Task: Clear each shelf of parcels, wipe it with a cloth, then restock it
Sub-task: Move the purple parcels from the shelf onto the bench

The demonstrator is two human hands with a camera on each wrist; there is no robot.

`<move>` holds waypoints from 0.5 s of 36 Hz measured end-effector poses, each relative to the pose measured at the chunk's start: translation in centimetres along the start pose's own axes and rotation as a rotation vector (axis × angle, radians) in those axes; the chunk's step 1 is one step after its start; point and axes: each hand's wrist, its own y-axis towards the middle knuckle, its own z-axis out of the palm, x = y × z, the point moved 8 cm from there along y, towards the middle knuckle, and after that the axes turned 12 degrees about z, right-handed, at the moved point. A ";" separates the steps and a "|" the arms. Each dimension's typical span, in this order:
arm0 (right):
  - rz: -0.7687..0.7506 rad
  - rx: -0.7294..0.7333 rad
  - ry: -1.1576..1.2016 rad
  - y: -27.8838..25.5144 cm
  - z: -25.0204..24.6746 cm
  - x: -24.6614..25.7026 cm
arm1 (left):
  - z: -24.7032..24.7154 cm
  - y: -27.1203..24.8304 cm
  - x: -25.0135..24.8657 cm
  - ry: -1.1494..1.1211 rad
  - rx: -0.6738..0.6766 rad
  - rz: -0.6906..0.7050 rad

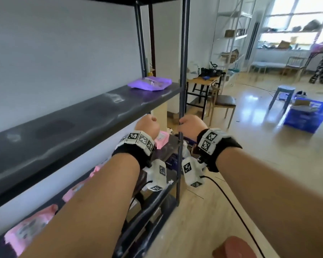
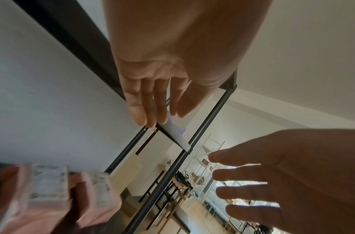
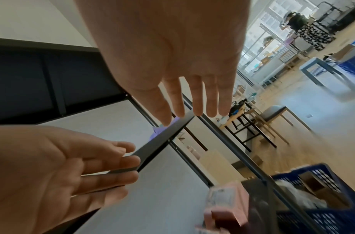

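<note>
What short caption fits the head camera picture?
Both empty hands, left hand and right hand, reach past a dark shelf holding one purple parcel.

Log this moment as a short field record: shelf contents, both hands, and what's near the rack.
middle shelf: dark, streaked surface; one purple parcel at its far end
lower shelf: pink parcels in a row
left hand: empty, fingers straight, below the middle shelf's front edge
right hand: empty, fingers straight, beside the rack's front post
cloth: not seen
blue crate: on the floor by the rack's end, holding boxes and bags
background: second blue crate, stool, chairs, a person by the window
</note>
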 end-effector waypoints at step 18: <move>-0.259 -0.029 0.080 22.4 -7.6 9.2 | -0.7 20.0 -3.2 -0.053 -0.175 -0.227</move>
